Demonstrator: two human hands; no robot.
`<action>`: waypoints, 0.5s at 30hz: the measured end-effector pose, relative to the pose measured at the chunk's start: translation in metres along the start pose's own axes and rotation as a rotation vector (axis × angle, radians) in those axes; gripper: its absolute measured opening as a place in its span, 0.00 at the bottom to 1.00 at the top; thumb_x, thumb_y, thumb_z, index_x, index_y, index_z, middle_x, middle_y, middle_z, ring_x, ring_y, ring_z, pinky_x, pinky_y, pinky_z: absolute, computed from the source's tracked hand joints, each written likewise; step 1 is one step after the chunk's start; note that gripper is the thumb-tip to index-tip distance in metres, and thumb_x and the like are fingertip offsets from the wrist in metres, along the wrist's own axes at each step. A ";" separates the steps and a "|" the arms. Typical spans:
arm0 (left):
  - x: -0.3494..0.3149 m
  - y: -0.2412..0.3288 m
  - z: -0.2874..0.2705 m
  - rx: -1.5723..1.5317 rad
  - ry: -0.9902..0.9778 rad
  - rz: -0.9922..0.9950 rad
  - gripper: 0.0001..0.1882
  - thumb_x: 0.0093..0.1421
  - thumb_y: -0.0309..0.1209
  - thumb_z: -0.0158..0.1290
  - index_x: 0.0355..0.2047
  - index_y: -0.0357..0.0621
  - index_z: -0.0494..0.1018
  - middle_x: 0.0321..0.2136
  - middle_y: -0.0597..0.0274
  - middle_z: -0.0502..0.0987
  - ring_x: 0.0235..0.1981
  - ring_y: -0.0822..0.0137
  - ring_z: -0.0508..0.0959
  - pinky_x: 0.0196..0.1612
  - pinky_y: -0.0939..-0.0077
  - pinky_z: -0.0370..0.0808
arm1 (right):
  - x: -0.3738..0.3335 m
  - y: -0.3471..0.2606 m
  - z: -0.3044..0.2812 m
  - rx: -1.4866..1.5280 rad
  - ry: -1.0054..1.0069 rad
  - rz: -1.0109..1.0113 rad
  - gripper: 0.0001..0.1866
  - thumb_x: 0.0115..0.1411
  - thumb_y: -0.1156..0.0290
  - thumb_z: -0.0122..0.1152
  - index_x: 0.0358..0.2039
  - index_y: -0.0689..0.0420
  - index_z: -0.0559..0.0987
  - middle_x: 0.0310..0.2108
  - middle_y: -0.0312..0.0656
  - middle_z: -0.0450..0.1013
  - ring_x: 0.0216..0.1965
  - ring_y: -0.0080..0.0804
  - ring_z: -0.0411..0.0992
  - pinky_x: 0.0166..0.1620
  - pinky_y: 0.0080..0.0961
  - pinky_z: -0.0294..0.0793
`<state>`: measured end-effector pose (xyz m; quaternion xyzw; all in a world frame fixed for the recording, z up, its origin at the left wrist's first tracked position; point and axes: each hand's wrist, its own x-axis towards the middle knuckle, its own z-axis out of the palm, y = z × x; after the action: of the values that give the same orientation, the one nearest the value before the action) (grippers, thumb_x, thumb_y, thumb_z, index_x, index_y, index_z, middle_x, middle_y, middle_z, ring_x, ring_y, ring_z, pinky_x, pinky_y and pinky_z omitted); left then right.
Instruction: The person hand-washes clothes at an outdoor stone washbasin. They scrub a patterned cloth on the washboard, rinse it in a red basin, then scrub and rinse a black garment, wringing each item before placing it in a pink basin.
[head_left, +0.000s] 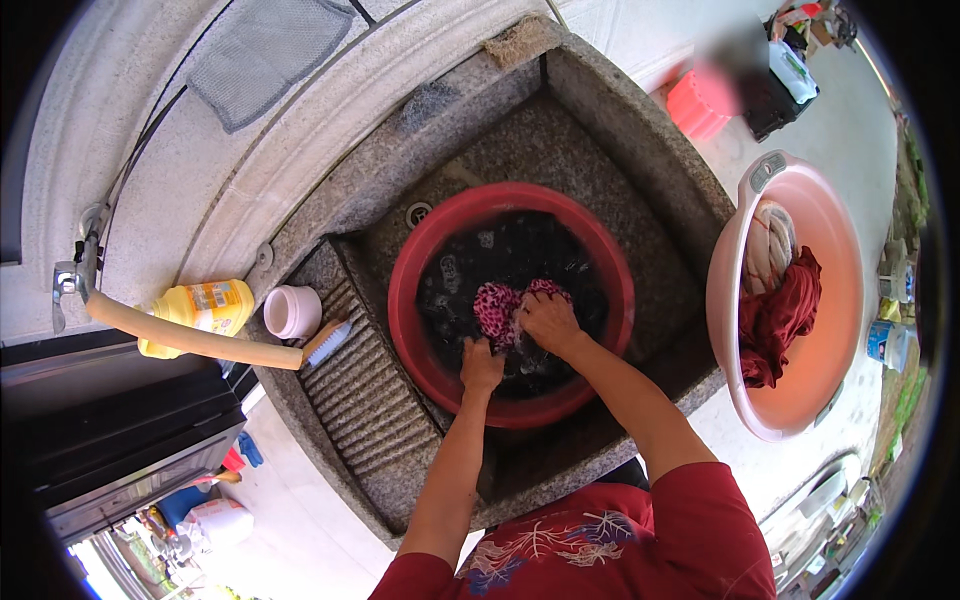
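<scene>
Cloth (495, 312) sits inside the edges of the red basin (622, 300); fingers of the right hand (548, 322) clamp it, the left hand's (482, 366) I can't tell; best rub low.

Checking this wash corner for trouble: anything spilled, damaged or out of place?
Nothing stands out: the red basin sits inside the stone sink, dark water within, left hand and right hand at the patterned cloth.
</scene>
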<state>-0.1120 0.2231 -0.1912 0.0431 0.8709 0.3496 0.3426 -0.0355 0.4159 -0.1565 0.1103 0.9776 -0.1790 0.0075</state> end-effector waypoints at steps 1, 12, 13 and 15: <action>0.001 0.003 -0.005 -0.026 -0.025 -0.042 0.13 0.56 0.33 0.55 0.36 0.34 0.73 0.46 0.55 0.69 0.49 0.56 0.71 0.44 0.62 0.74 | 0.002 0.006 -0.008 -0.023 -0.105 -0.099 0.08 0.51 0.73 0.55 0.33 0.51 0.78 0.32 0.41 0.72 0.36 0.45 0.73 0.39 0.39 0.72; -0.019 0.063 -0.063 -1.623 -0.804 -0.278 0.20 0.62 0.45 0.47 0.48 0.46 0.64 0.51 0.53 0.65 0.46 0.53 0.74 0.43 0.54 0.75 | -0.011 -0.142 -0.161 1.506 -0.301 -0.299 0.03 0.50 0.76 0.55 0.23 0.57 0.70 0.18 0.34 0.65 0.22 0.21 0.66 0.28 0.24 0.66; -0.025 0.073 -0.066 -1.653 -0.862 -0.250 0.20 0.62 0.45 0.46 0.48 0.46 0.65 0.49 0.54 0.66 0.46 0.54 0.74 0.43 0.55 0.75 | -0.018 -0.153 -0.165 1.322 -0.163 -0.351 0.04 0.48 0.74 0.56 0.22 0.56 0.70 0.18 0.36 0.65 0.22 0.25 0.67 0.28 0.26 0.66; -0.038 0.081 -0.068 -1.694 -0.918 -0.183 0.19 0.63 0.45 0.45 0.47 0.48 0.66 0.47 0.57 0.68 0.44 0.56 0.75 0.43 0.58 0.75 | -0.022 -0.169 -0.160 0.891 0.320 -0.417 0.09 0.47 0.67 0.61 0.22 0.53 0.70 0.18 0.38 0.67 0.21 0.36 0.68 0.29 0.33 0.66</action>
<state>-0.1391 0.2327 -0.0824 -0.1538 0.1115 0.7824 0.5931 -0.0472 0.3137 0.0528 -0.0683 0.7966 -0.5566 -0.2255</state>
